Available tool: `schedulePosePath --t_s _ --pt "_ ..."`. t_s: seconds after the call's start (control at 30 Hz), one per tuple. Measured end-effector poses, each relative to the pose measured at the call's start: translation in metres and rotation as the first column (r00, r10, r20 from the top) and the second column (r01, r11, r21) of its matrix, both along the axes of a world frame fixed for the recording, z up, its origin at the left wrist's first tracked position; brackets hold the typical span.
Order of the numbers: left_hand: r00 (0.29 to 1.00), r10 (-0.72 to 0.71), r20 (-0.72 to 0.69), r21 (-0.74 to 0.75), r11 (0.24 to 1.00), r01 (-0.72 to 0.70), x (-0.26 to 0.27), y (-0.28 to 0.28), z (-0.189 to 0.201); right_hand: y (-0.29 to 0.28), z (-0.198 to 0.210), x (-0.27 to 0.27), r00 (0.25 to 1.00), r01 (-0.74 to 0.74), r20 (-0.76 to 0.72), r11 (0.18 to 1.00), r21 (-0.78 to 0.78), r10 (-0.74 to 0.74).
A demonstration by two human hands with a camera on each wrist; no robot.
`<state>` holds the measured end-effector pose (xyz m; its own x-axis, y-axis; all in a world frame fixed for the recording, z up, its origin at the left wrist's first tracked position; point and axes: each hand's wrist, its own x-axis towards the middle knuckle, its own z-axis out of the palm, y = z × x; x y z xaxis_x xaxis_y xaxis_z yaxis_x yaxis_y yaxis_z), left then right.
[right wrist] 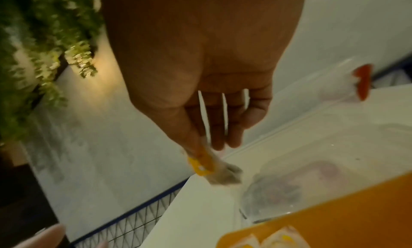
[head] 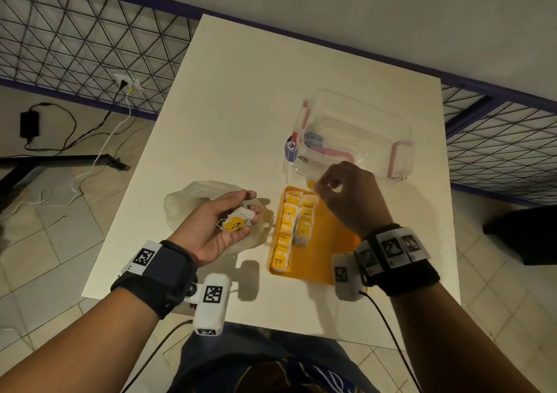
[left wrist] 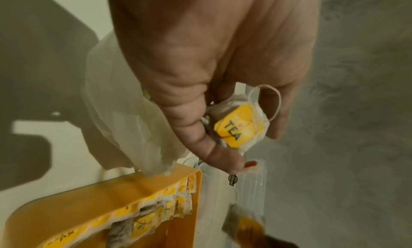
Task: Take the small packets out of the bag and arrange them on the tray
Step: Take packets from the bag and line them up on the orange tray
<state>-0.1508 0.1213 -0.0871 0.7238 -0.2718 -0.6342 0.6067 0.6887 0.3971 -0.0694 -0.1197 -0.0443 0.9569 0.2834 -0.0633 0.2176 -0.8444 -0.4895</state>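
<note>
A crumpled clear plastic bag lies on the white table left of the yellow tray. Two rows of tea packets with yellow tags lie along the tray's left side. My left hand is palm up over the bag, its fingers curled round a tea packet, tag reading TEA. My right hand hovers over the tray's far end and pinches another tea packet between thumb and fingertips.
A clear plastic container with pink clips stands just beyond the tray. The table edge runs close to my body. A wire fence and cables on the tiled floor lie to the left.
</note>
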Motion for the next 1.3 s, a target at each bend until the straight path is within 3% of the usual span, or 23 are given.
schedulePosePath --t_s 0.07,0.17,0.37,0.53,0.63,1.1,1.3 --pt "1.000 -0.006 0.006 0.007 1.000 0.006 -0.001 0.001 -0.002 -0.019 -0.003 0.001 0.998 0.014 -0.053 0.997 -0.072 -0.018" --pt "1.000 -0.004 0.013 -0.003 1.000 0.004 -0.002 0.001 -0.004 -0.034 -0.007 -0.002 0.980 0.032 -0.194 0.998 -0.052 -0.041" --pt "0.993 -0.036 0.108 0.037 0.999 0.032 -0.006 0.003 -0.010 -0.038 -0.030 -0.029 0.859 -0.106 -0.505 0.994 -0.006 0.088" --pt "0.991 -0.046 0.129 0.065 0.997 0.038 -0.010 0.000 -0.012 -0.032 -0.073 -0.042 0.780 -0.053 -0.624 0.999 0.003 0.043" --pt "0.991 -0.046 0.124 0.077 0.996 0.037 -0.013 -0.001 -0.014 -0.023 -0.085 -0.044 0.767 -0.034 -0.641 0.999 -0.003 0.024" --pt "0.999 -0.019 0.049 0.026 0.999 0.018 -0.015 -0.001 -0.010 -0.006 -0.098 -0.039 0.863 0.079 -0.498 0.996 -0.032 -0.085" --pt "0.998 -0.024 0.056 -0.108 0.994 0.030 -0.012 -0.001 -0.008 -0.008 -0.094 -0.038 0.879 0.108 -0.466 0.994 -0.023 -0.106"
